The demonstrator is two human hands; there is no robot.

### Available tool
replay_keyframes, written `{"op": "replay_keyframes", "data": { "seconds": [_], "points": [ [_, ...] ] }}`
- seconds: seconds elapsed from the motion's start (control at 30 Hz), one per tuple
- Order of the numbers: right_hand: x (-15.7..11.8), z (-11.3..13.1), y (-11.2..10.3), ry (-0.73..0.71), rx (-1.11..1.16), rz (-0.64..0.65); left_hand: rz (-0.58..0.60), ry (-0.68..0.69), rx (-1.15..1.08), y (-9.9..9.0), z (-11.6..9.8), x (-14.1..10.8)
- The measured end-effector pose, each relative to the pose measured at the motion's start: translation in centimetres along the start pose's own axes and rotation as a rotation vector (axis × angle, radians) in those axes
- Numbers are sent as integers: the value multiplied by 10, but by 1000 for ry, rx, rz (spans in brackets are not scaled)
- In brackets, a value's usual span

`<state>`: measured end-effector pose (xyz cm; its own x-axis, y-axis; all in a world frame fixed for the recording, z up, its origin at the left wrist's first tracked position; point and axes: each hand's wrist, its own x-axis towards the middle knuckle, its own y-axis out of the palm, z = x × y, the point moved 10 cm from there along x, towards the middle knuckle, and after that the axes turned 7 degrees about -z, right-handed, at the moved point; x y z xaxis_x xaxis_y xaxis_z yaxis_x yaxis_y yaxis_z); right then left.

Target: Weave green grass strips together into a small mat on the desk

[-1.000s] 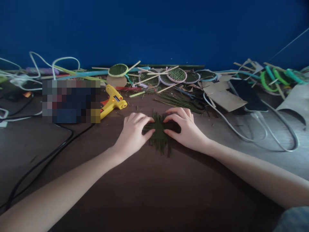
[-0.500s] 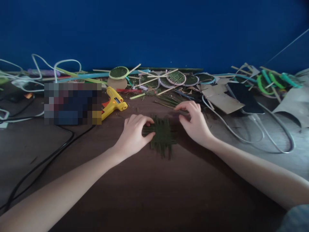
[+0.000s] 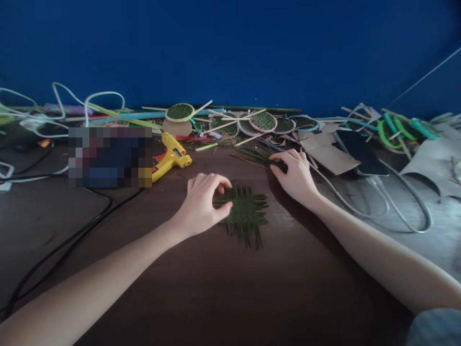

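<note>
A woven mat of dark green strips (image 3: pixel 248 211) lies flat on the brown table (image 3: pixel 201 283), its strip ends sticking out on all sides. My left hand (image 3: pixel 205 202) is at its left edge, with thumb and forefinger apart and touching the weave. Behind and to the right of the mat, my right hand (image 3: pixel 296 174) has its thumb and fingers around the right end of a loose bunch of green strips (image 3: pixel 252 156). How many strips are between those fingers is hidden.
A yellow glue gun (image 3: pixel 169 156) lies left of the mat. Green-filled hoops (image 3: pixel 262 120), sticks and scraps line the blue wall (image 3: pixel 230 48). Cardboard (image 3: pixel 331 151), a phone (image 3: pixel 362 151) and a grey cable (image 3: pixel 425 216) are at the right; black cables (image 3: pixel 72 233) run at the left.
My right hand has moved slightly right and down and closed from an open pose onto the loose strips. My left hand stays at the mat. The view has shifted a little.
</note>
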<state>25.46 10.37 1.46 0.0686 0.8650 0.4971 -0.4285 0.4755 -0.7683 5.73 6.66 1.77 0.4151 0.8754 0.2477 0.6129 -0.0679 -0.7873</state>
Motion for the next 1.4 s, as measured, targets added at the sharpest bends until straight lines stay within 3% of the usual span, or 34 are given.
{"op": "replay_keyframes", "data": {
  "seconds": [0.43,0.67,0.97,1.27,1.4],
  "points": [
    [5,-7,-13,67,233,-96,-95,-120,-145,-9,14,1],
    [5,-2,-21,22,284,-166,-121,-154,-157,-12,19,1],
    [3,-6,-16,42,401,-154,-131,-169,-164,-13,19,1],
    [3,2,-30,-9,150,-211,-144,-158,-145,-14,20,1],
    [-1,15,-34,-50,204,-220,-157,-145,-156,-15,19,1]
  ]
}}
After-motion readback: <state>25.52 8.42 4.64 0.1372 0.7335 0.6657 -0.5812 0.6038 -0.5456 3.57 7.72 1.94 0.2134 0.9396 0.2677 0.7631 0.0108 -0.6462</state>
